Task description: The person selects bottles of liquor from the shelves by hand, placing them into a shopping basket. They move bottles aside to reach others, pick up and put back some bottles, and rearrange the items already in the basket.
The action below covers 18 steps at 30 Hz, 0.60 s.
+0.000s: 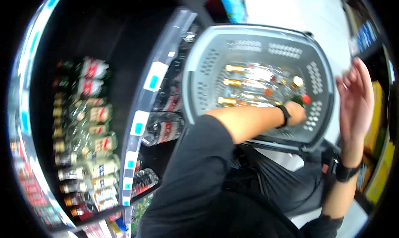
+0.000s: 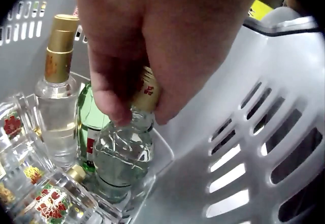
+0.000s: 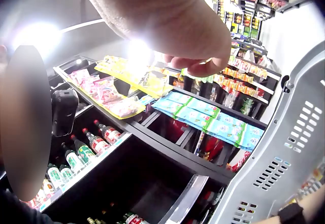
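My left hand [image 1: 296, 113] is down inside the grey basket [image 1: 257, 30]. In the left wrist view its thumb and fingers pinch the gold cap of a small clear glass bottle [image 2: 122, 158], which stands upright near the basket wall. Beside it are a green glass bottle [image 2: 87, 117] and a taller clear bottle [image 2: 61, 117] with a gold cap. Several clear bottles [image 1: 253, 82] with gold caps lie side by side in the basket. My right hand [image 1: 356, 98] is raised beyond the basket's right side, holding nothing, its fingers loosely bent.
To the left, a dark shelf holds several clear bottles [image 1: 99, 144] and red-labelled bottles [image 1: 93, 69]. Its price rail [image 1: 141, 123] runs close along the basket. Blue packets [image 3: 203, 120] and yellow packs [image 3: 132, 76] hang on other racks. Pale floor [image 1: 291, 5] shows beyond the basket.
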Motion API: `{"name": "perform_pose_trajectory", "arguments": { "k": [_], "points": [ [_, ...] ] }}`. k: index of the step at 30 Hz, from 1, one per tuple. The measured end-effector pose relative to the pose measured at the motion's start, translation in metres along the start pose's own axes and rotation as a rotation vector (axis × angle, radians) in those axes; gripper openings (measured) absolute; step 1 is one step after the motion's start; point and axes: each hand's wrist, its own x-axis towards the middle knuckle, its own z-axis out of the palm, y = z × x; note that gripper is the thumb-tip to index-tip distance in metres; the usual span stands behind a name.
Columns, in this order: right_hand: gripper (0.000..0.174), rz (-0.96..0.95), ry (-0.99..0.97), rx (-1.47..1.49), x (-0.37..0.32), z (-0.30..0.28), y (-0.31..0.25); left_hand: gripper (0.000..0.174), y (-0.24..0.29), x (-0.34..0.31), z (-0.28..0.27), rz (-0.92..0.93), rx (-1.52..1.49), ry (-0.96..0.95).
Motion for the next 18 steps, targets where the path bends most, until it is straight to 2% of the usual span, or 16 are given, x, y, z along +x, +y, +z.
{"name": "perform_pose_trajectory", "arguments": {
  "k": [6,11,13,14,15,16,17,18],
  "points": [
    [0.028,-0.008,-0.086,-0.050,0.010,-0.015,0.007,0.017,-0.006,-0.007,-0.011,0.044,0.034,-0.035],
    [0.027,-0.001,-0.046,-0.012,0.013,-0.012,0.003,0.017,-0.005,-0.022,-0.038,0.077,0.030,-0.046],
    [0.027,-0.003,0.093,0.002,0.009,-0.010,0.002,0.014,0.001,-0.032,-0.050,0.113,-0.017,0.071],
    [0.028,-0.005,0.056,-0.009,0.002,-0.017,-0.003,0.014,0.014,-0.040,-0.068,0.142,-0.037,0.060],
    [0.028,-0.037,0.098,-0.038,0.001,-0.006,-0.001,0.014,0.013,-0.052,-0.077,0.149,-0.040,0.115],
    [0.024,-0.065,0.024,-0.008,-0.001,0.000,-0.001,0.012,0.012,-0.056,-0.084,0.137,0.026,0.052],
    [0.018,-0.057,0.059,-0.016,-0.004,0.004,-0.003,0.010,0.021,-0.072,-0.092,0.142,-0.030,0.187],
    [0.022,-0.069,0.027,-0.038,-0.004,0.008,-0.005,0.009,0.029,-0.078,-0.110,0.039,-0.001,0.033]
  ]
}}
